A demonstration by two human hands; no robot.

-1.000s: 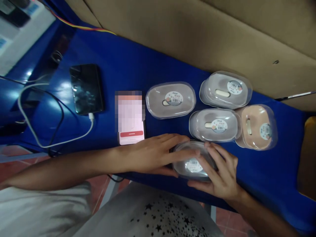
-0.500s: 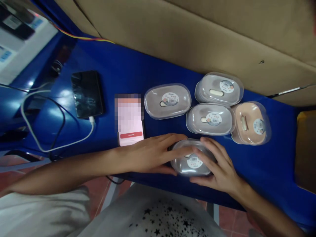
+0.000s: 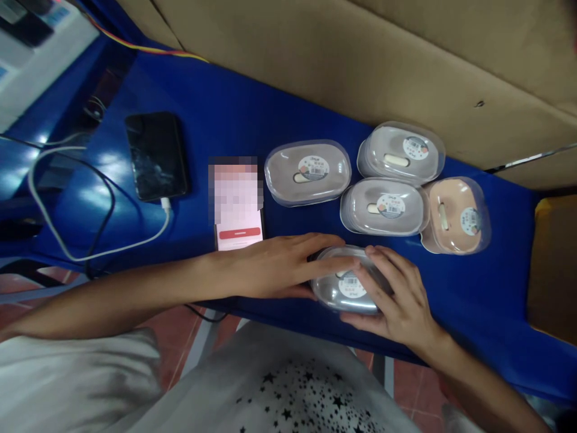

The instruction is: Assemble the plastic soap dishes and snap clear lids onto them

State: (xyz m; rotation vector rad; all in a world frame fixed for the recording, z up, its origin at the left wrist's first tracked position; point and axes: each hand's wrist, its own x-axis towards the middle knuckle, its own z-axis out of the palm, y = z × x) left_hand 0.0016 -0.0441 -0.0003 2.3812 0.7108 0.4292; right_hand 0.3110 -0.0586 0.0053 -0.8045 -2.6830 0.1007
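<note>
My left hand [image 3: 279,267] and my right hand [image 3: 396,297] both grip a small oval box with a clear lid [image 3: 345,288] at the near edge of the blue table [image 3: 234,114]. The left fingers lie over its top and left side; the right fingers wrap its right side. Beyond it lie three grey boxes with clear lids [image 3: 308,172] [image 3: 401,150] [image 3: 384,206] and one peach one [image 3: 456,214], each with a round sticker.
A lit phone [image 3: 237,207] lies left of the boxes. A dark phone [image 3: 155,155] further left is plugged into a white cable [image 3: 90,252]. Brown cardboard [image 3: 360,54] lines the far side. A yellow thing [image 3: 552,264] sits at the right edge.
Both hands stay on the near box; it shifted only slightly. The view has moved a little.
</note>
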